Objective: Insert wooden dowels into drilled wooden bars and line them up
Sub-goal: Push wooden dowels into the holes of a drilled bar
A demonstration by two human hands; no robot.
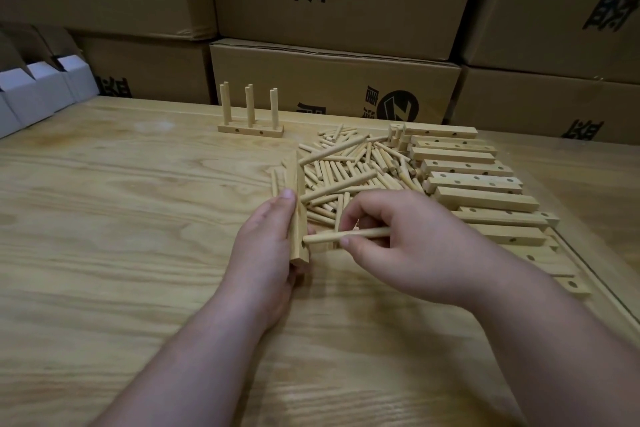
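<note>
My left hand [268, 246] grips a drilled wooden bar [297, 184] that lies lengthwise away from me at the table's middle. My right hand [391, 239] pinches a wooden dowel [332, 236] held level, its left tip touching the bar's right side near the close end. A heap of loose dowels [349, 170] lies just behind both hands. Several drilled bars [474, 180] are stacked in a slanting row to the right. At the back stand finished bars [251, 130] with upright dowels in them.
The wooden table [104, 218] carries everything. Brown cardboard boxes [332, 80] form a wall along the far edge. White folded cartons [38, 90] sit at the far left. A seam in the table [595, 274] runs past the bars on the right.
</note>
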